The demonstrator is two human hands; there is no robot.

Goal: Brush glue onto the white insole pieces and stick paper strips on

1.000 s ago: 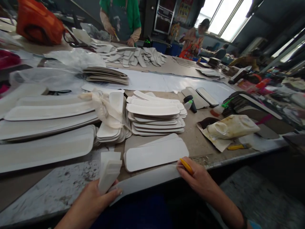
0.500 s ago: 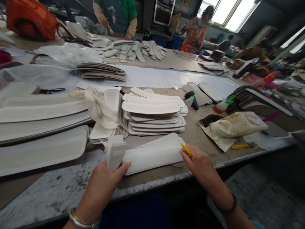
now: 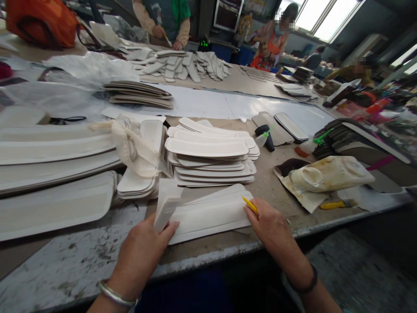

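Note:
My left hand (image 3: 141, 248) is closed on a small stack of white cut sheets (image 3: 166, 204), held upright at the near edge of the table. My right hand (image 3: 269, 224) grips a yellow pencil (image 3: 249, 204) and rests its fingers on the right end of a long white rounded piece (image 3: 208, 215) lying flat in front of me. More such pieces lie fanned under it. Behind it stands a pile of white rounded pieces (image 3: 210, 156).
Long white strips (image 3: 55, 174) fill the left of the worn grey table (image 3: 74, 261). A dirty plastic jug (image 3: 329, 174) lies on its side at right, beside a yellow brush (image 3: 337, 204) and small glue bottles (image 3: 265, 137). Other people (image 3: 163, 19) work at the far side.
Both hands moved forward onto the table. The long white piece slid from the table's edge onto the fanned pieces. My left hand carried its stack up and right.

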